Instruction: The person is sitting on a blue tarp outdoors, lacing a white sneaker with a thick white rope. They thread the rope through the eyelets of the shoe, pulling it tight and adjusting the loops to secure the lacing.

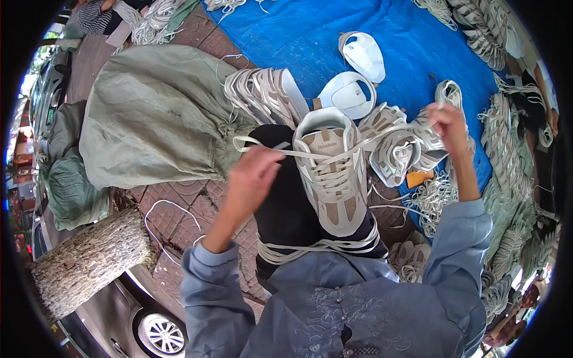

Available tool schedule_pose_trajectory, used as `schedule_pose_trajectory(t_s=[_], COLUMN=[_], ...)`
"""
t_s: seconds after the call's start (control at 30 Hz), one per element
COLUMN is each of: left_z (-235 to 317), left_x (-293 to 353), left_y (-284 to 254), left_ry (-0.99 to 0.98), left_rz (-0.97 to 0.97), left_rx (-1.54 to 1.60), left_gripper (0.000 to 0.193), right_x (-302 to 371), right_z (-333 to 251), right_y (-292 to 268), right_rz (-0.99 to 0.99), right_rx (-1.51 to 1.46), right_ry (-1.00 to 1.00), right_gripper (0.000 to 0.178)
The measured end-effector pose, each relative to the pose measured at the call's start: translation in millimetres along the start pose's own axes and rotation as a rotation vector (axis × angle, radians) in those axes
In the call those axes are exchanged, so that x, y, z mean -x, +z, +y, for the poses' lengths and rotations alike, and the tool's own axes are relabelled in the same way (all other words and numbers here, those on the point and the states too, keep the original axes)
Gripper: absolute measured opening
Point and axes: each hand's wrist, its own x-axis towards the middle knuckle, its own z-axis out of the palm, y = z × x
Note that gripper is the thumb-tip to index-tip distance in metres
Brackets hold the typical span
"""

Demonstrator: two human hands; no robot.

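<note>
A beige and white shoe upper [343, 212] rests on my dark-trousered lap, its toe toward me and its lace threaded criss-cross up the front. My left hand [253, 174] is closed in a pinch on one end of the cream shoelace [382, 134], left of the shoe's collar. A loop of lace stands above those fingers. Out to the right, my right hand [447, 122] is pinched on the lace's other side. The lace stretches between the hands across the shoe's tongue.
Spare laces [322, 246] lie across my thighs. Other shoe uppers [399, 156] sit on the blue tarp [418, 53], near a tangle of laces [441, 200] and an orange piece [419, 178]. Left are a stacked bundle [262, 98], a large grey-green sack [155, 119] and a tree trunk [89, 262].
</note>
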Motion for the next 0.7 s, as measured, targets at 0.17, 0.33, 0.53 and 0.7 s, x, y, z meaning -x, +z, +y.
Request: schedule_pose_trajectory(t_s=[0.17, 0.33, 0.53, 0.7], left_z=[7.0, -3.5, -1.3, -7.7], left_x=[1.6, 2.1, -1.9, 3.8], left_y=[45.8, 56.0, 56.3, 69.9], left_ry=[0.264, 0.405, 0.593, 0.435], left_rz=[-0.154, -0.154, -0.140, 0.186], left_rx=[-0.087, -0.182, -0.359, -0.371], left_gripper=[0.028, 0.023, 0.022, 0.022], right_x=[45.8, 45.2, 45.2, 47.9], right_z=[5.6, 14.5, 15.1, 13.7], right_y=[109.1, 136.2, 138.8, 141.6], right_rz=[-0.479, -0.516, -0.475, -0.316], right_rx=[0.293, 0.809, 1.127, 1.189], right_ry=[-0.035, -0.769, -1.141, -1.191], right_gripper=[0.015, 0.017, 0.010, 0.014])
